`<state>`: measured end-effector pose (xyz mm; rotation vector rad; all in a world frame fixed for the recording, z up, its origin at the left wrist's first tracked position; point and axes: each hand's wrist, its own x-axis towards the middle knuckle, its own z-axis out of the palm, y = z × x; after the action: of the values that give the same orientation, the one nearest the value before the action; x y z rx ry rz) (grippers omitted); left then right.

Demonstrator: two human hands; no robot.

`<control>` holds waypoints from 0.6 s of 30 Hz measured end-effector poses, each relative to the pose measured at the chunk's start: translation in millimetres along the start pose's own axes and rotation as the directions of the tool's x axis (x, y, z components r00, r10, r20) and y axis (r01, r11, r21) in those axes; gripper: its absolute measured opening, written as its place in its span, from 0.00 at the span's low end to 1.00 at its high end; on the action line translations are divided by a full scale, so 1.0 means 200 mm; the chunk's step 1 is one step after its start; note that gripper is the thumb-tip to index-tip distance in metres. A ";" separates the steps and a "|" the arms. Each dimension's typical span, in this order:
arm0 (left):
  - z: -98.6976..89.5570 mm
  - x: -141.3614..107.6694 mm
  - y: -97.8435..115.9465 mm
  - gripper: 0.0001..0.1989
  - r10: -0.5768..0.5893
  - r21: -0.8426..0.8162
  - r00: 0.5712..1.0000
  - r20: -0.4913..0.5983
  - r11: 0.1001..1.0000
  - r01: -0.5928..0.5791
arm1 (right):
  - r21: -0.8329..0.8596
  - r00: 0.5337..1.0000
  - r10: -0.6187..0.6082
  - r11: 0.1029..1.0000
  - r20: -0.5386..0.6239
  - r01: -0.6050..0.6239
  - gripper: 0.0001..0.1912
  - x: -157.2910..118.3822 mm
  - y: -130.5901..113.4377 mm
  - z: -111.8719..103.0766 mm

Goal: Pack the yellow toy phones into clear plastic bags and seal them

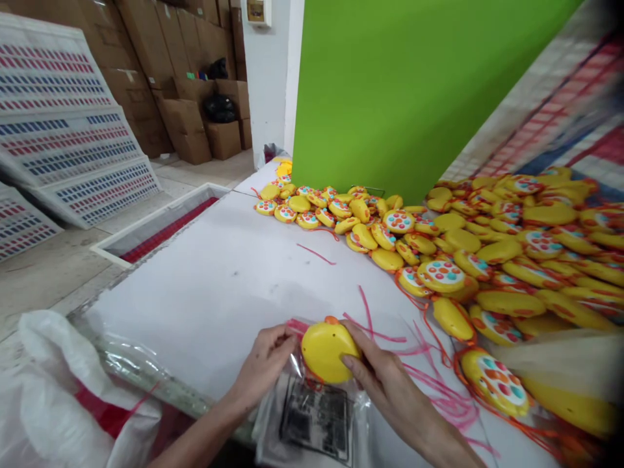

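Presently: bagging one yellow toy (325, 351).
Right hand (385, 377) grips the toy; left hand (266, 364) pinches the clear bag (312, 409) mouth. Next, seemingly, seat it fully inside.

We cannot read the black print on the clear bag (316, 416), whose lower end the bottom edge cuts off. The yellow toy (325, 351) shows only its plain back. The toy pile (511, 260) blurs rightward and runs off frame.
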<state>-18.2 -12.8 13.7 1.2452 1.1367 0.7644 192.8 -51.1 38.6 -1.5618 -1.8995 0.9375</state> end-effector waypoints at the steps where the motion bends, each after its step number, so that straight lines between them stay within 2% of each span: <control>1: 0.01 0.01 0.01 0.12 0.028 -0.005 1.000 0.000 1.000 -0.028 | -0.016 1.000 -0.004 1.000 0.000 0.004 0.24 0.00 -0.01 -0.01; 4: 0.03 0.02 0.04 0.11 0.067 -0.013 0.998 -0.004 0.998 -0.067 | -0.056 0.995 -0.024 0.998 0.092 0.029 0.20 0.02 -0.04 -0.05; 6: 0.04 0.02 0.06 0.11 0.066 -0.032 0.998 0.004 0.997 -0.066 | -0.066 0.969 -0.079 0.993 0.235 0.097 0.17 0.03 -0.06 -0.06; 8: 0.05 0.01 0.05 0.12 0.048 -0.080 0.998 0.029 0.996 -0.045 | -0.134 0.944 -0.124 0.976 0.306 0.172 0.15 0.05 -0.07 -0.03; 10: 0.06 0.00 0.03 0.12 0.025 -0.128 0.999 0.039 0.992 -0.020 | -0.259 0.957 -0.122 0.947 0.261 0.192 0.13 0.07 -0.08 0.01; 12: 0.07 -0.01 0.02 0.12 -0.001 -0.149 1.000 0.028 0.989 0.005 | -0.342 0.982 -0.110 0.926 0.151 0.156 0.11 0.09 -0.08 0.05; 16: 0.05 0.01 0.03 0.08 -0.009 -0.142 0.995 0.103 0.990 0.023 | -0.309 0.992 -0.128 0.942 0.018 0.127 0.11 0.13 -0.08 0.13; 18: 0.05 0.02 0.04 0.08 0.021 -0.099 0.990 0.143 0.995 -0.007 | -0.304 0.990 -0.142 0.944 -0.013 0.131 0.11 0.14 -0.09 0.16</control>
<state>-6.3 -10.0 19.1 1.2074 0.9633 0.7209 151.9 -31.5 31.8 -1.5744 -2.1746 0.5754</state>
